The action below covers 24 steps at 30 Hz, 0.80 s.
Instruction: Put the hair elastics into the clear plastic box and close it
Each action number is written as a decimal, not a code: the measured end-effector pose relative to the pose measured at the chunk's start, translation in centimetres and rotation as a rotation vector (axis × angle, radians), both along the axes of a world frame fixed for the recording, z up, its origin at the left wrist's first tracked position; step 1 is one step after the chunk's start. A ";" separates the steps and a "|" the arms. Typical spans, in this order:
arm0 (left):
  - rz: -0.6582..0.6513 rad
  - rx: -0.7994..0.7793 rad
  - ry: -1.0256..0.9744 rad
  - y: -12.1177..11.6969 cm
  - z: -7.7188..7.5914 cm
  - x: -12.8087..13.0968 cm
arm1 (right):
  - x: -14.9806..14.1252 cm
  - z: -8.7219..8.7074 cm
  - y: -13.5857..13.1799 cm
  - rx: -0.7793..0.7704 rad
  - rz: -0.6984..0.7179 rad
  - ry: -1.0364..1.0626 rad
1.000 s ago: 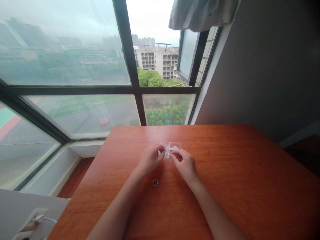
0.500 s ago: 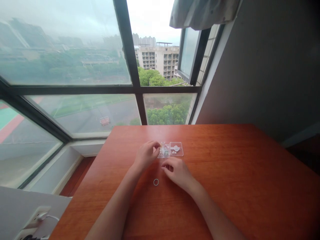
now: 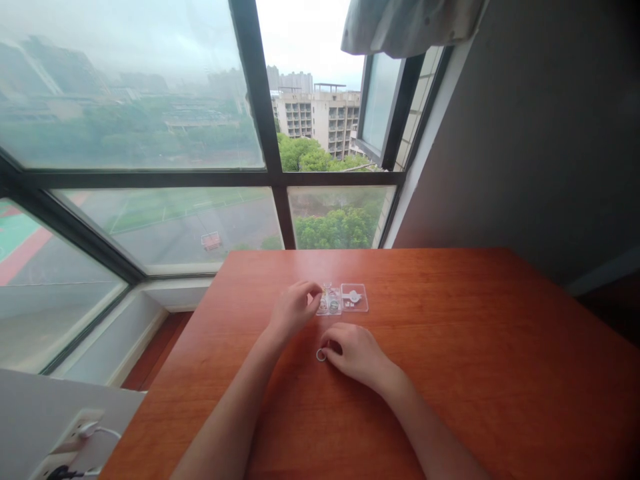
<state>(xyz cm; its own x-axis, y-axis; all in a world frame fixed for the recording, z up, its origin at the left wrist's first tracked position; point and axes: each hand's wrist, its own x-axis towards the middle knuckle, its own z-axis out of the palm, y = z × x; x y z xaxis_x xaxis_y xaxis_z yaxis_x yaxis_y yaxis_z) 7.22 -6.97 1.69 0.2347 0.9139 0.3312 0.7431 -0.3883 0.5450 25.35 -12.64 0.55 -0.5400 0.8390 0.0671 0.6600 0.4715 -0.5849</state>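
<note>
My right hand is low over the table, thumb and fingers pinched on a small pale ring. Just beyond it lies a clear plastic case with compartments, holding small ring-like pieces. The case's clear lid is folded out flat to the right, with a white tag-like piece and tiny white bits in it. At the case's left edge, my left hand has thumb and forefinger closed together. Whether they grip the case or a small piece is too fine to make out.
The reddish-brown wooden table reaches to the window frame at the back. A grey wall rises on the right. Lower left, a wall socket has plugs and white cable. A curtain hangs above the open window pane.
My right hand has come down closer to me and taken hold of the ring, which has shifted slightly right and away from me. The left hand stays at the case.
</note>
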 end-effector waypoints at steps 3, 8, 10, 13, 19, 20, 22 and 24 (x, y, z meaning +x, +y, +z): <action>-0.002 -0.001 0.002 0.0 0.0 0.0 | 0.9 0.3 0.4 0.009 -0.058 -0.065; 0.000 -0.004 0.004 0.0 0.2 -0.1 | 2.1 0.9 1.0 0.025 -0.179 -0.221; -0.002 -0.008 0.000 0.0 0.1 0.0 | 2.4 1.0 1.1 0.024 -0.204 -0.278; -0.023 -0.010 -0.010 0.0 0.1 0.1 | 2.4 1.1 1.2 0.025 -0.215 -0.318; -0.055 -0.007 -0.038 -0.1 0.3 0.2 | 2.1 1.0 1.2 0.042 -0.241 -0.263; -0.054 -0.008 -0.040 -0.1 0.3 0.2 | 2.1 0.9 1.2 0.047 -0.255 -0.239; -0.055 -0.015 -0.044 -0.1 0.3 0.3 | 2.1 0.8 1.3 0.067 -0.296 -0.181; -0.072 -0.030 -0.061 -0.2 0.2 0.6 | 2.1 0.7 1.5 0.101 -0.350 -0.113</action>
